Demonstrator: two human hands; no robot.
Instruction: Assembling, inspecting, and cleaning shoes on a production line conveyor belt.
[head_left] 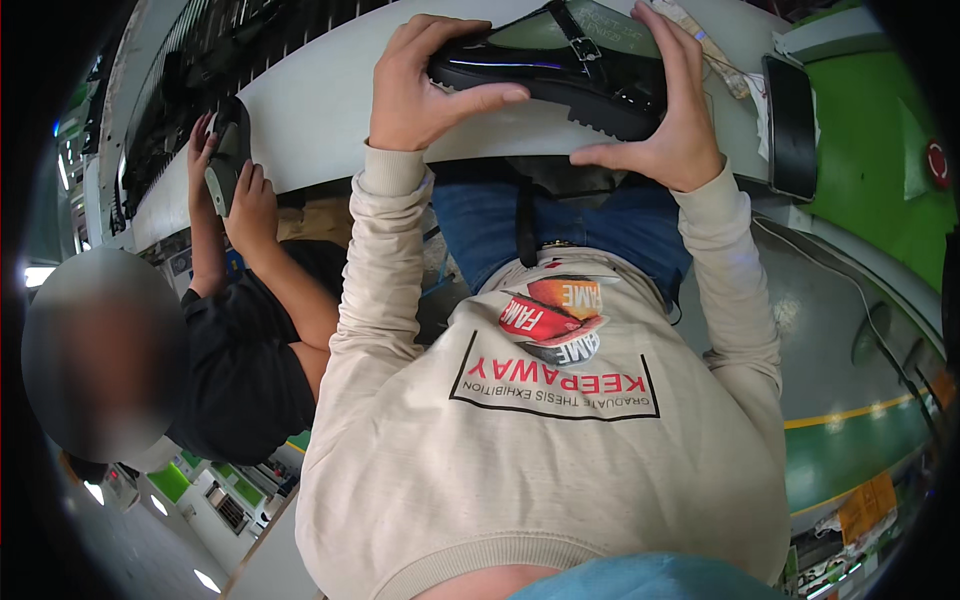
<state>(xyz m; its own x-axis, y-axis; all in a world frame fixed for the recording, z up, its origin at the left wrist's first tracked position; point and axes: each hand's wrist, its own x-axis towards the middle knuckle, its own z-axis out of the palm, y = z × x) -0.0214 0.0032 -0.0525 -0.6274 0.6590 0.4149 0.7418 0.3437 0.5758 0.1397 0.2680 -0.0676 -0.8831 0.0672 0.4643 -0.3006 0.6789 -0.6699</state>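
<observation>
Item: one glossy black shoe [500, 62], upper centre of the frame, over the pale surface [320, 110], gripped between your left hand [420, 90] at one end and your right hand [685, 110] at the other. Apparently done: sole joined, strap [568, 20] laid across and at the buckle [587, 50], though its fastening is hard to confirm. Outstanding: green form [510, 37] yet inside, shoe not released by you.

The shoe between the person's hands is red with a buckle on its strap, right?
Not quite: the shoe is black, not red, as the head view shows. It is between the left hand and right hand, with a buckle on its strap.
</observation>
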